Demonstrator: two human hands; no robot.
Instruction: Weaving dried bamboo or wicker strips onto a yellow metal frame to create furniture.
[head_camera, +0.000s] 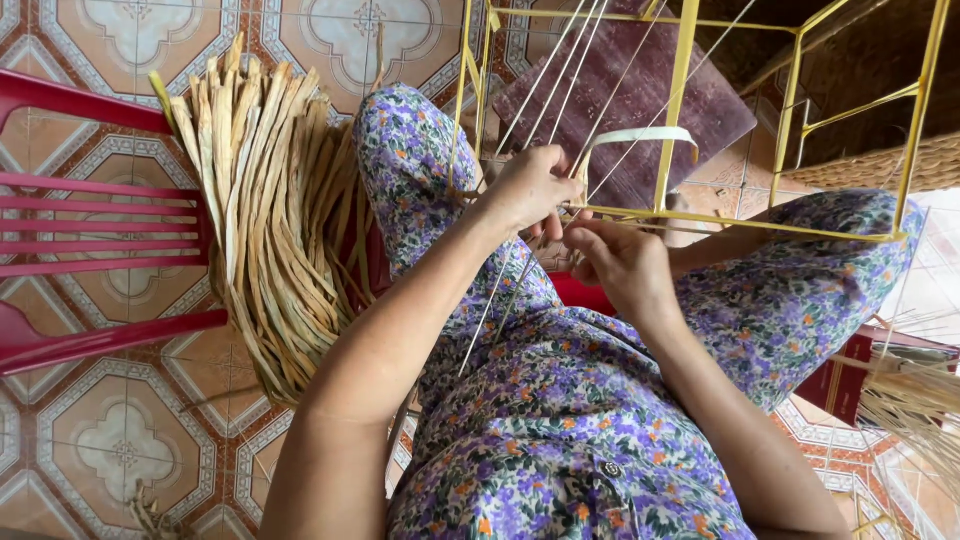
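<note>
The yellow metal wire frame, box-shaped and propped over the person's lap, stood almost bare: only a few thin pale fibre strands ran slantwise up its left part, and one flat whitish strip looped round an upright bar. By that showing the weaving was barely begun, with nearly all the frame's sides left to fill.

To the left, a large bundle of dried tan leaf strips lay draped over the seat of a red plastic chair, looking untouched and well apart from the hands. More straw-coloured fibres showed at the right edge.

Both hands met at the frame's near bottom bar, over the knees. The left hand was closed in a pinch on the thin strands where they came down to the bar. The right hand, just beside it and nearer, had its fingers curled shut round the same strands, whose loose ends trailed down across the floral-print lap.
</note>
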